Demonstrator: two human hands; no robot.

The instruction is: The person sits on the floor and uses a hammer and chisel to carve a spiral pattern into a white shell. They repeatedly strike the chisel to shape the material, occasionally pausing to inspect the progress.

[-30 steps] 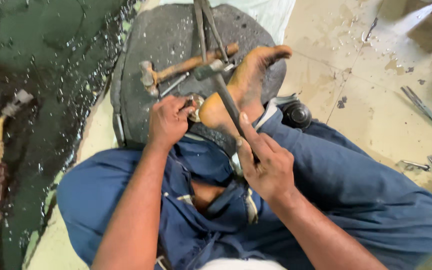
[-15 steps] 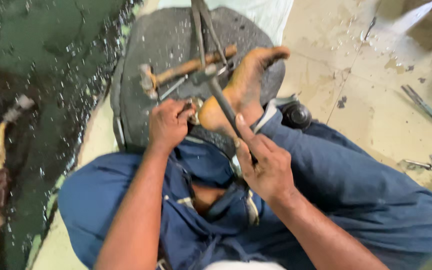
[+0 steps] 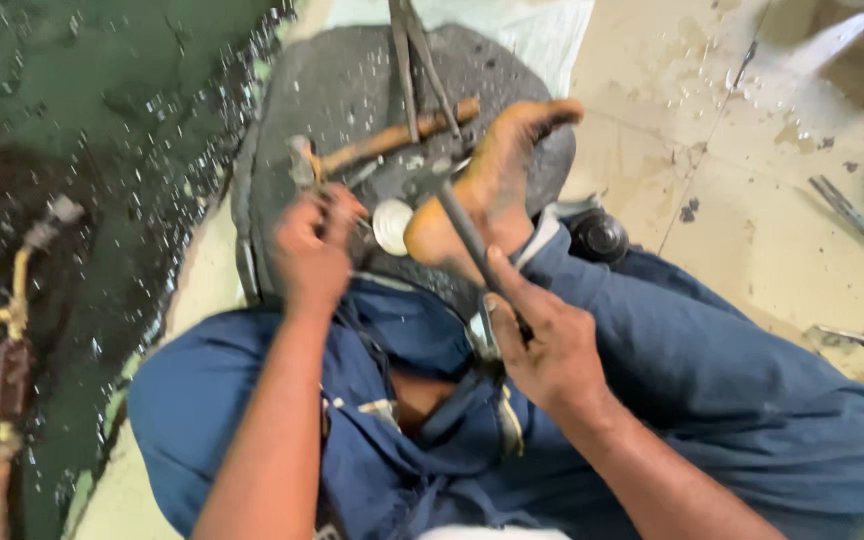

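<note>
The right hand (image 3: 552,350) is curled tight around a dark metal rod (image 3: 472,240) that slants up past a bare foot (image 3: 487,190). The left hand (image 3: 312,250) is bunched in a fist (blurry) beside a small white disc (image 3: 390,225), near the front edge of the grey slab (image 3: 342,90). A hammer (image 3: 382,145) lies on the slab.

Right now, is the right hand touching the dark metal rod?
Touching. The head view shows the right hand closed around the lower end of the rod, with the thumb lying along it.
</note>
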